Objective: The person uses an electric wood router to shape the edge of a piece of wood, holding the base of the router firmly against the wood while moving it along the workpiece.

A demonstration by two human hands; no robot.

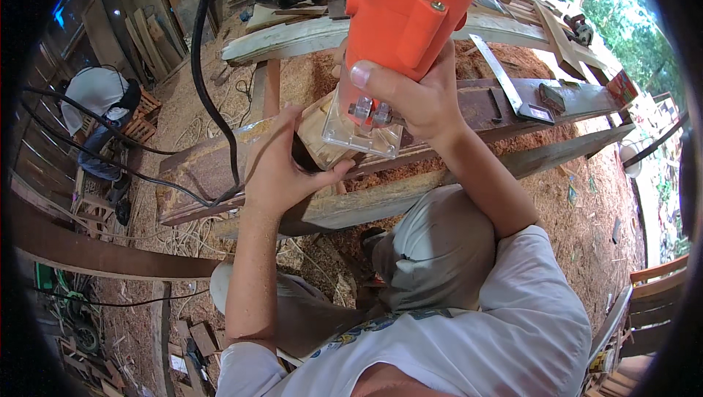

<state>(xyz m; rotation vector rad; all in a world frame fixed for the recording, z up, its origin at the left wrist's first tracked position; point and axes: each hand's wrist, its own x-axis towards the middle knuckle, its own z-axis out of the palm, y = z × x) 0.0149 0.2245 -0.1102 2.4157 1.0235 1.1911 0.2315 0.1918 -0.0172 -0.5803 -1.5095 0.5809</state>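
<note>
My right hand [417, 97] grips an orange power trimmer [410, 9] around its lower body. Its clear plastic base plate [373, 147] rests on a pale wooden block [315, 132]. My left hand [282, 170] holds that block from the left, thumb along its near end. The block lies across a long reddish-brown board [201, 166]. To the right on the board are a metal square [512, 90] and a small dark object [553, 97] I cannot make out.
Black cables [198, 53] cross the left. A person [102, 111] crouches at the far left. A weathered beam [293, 42] with tools and wood scraps stands behind; another beam [542, 153] runs nearer me. Sawdust covers the ground [593, 221]. A wooden chair [659, 302] is at lower right.
</note>
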